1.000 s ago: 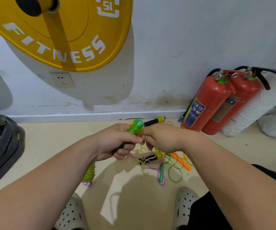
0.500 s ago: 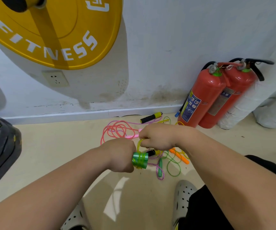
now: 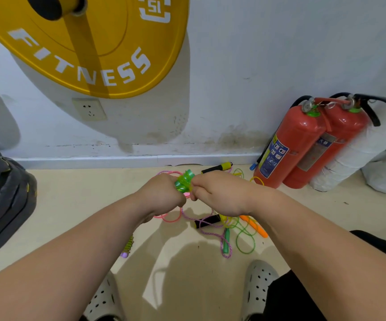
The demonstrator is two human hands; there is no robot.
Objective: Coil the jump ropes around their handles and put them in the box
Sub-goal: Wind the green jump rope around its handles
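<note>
Currently left hand (image 3: 164, 195) is fisted round the green jump rope (image 3: 183, 181), its coiled end sticking out of the fist on the far side, and right hand (image 3: 219, 195) is clamped on the same coil, both fists almost touching. On the floor (image 3: 71, 205) under the left wrist: loose pink rope (image 3: 171, 219); under the right wrist: black handle (image 3: 207, 221), orange handles (image 3: 254, 225), green rope loop (image 3: 245, 242). Just beyond the right hand lies a black-and-yellow handle (image 3: 217, 167), with two red fire extinguishers (image 3: 289, 147) further right.

white wall (image 3: 268, 54), beige floor (image 3: 76, 205), wall socket (image 3: 89, 109)
</note>
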